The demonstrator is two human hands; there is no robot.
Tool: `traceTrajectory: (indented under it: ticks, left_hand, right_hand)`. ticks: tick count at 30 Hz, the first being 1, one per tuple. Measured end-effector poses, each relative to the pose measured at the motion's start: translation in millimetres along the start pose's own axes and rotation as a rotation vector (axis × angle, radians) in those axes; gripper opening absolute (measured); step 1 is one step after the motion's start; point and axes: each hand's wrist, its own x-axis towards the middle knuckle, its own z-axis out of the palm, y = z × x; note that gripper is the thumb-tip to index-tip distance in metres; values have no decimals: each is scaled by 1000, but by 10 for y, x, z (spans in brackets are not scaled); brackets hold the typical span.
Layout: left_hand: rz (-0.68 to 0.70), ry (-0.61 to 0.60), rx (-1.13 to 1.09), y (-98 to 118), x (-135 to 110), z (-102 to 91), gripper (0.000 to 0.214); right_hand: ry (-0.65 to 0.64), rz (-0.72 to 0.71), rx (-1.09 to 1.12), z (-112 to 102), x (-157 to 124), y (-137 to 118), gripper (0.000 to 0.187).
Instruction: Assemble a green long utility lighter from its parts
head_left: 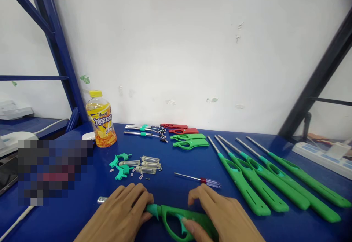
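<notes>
A green gas lighter point(172, 212) with a teal trigger lies low in front of me, its barrel pointing left. My left hand point(123, 209) is closed over the barrel, hiding most of it; the silver tip point(102, 200) shows past the knuckles. My right hand point(220, 212) grips the green handle from above, thumb close to the trigger. Just beyond the right hand lies a screwdriver point(210, 182) with a clear purple-red handle. Past my left hand are teal triggers point(121, 171), several clear fuel tanks point(147, 169) and small loose bits.
Several whole green lighters point(242, 183) lie fanned on the right. Toward the wall are metal barrels with wires point(143, 134), green handle shells point(191, 144) and red ones point(183, 131). A drink bottle point(101, 124) stands back left. A power strip point(324, 157) lies far right.
</notes>
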Motion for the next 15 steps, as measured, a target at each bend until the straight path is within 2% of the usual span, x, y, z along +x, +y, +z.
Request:
traceTrajectory:
  ticks: [3, 7, 12, 15]
  left_hand:
    - [-26, 58, -51, -5, -28, 38, 34]
    - [-36, 162, -62, -26, -91, 129, 39]
    - [53, -39, -71, -110, -129, 65, 28]
    - [40, -38, -68, -83, -155, 17, 34]
  right_hand:
    - [37, -50, -24, 27, 9, 37, 43]
    - [73, -124, -43, 60, 33, 75, 44]
    - [45, -101, -6, 13, 0, 45, 45]
    - [70, -135, -56, 0, -29, 12, 47]
